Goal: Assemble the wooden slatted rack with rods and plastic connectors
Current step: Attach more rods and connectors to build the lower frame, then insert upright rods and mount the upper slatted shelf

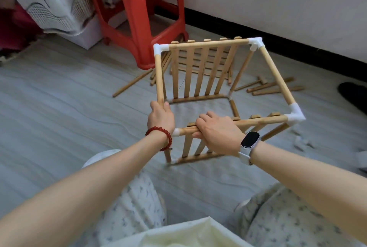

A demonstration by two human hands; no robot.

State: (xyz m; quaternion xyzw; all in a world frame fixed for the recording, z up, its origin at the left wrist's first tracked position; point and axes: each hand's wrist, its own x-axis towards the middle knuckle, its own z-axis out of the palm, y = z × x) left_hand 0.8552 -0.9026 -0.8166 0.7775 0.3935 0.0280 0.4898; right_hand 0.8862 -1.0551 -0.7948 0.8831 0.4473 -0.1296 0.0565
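A box-shaped wooden rack frame (276, 76) stands on the floor in front of me, its rods joined by white plastic corner connectors (295, 114). Its far side (200, 72) and near side are slatted panels. My left hand (161, 116) grips the near end of the left top rod (159, 76). My right hand (217, 131) grips the near top rod (262, 121), close to the near-left connector (176, 132), which my left hand partly hides.
A red plastic stool (139, 14) stands behind the rack on the left. Loose wooden rods (132, 83) lie on the floor to the left, more rods (276, 88) to the right, and another slatted panel behind. A wall runs along the back. My knees are below.
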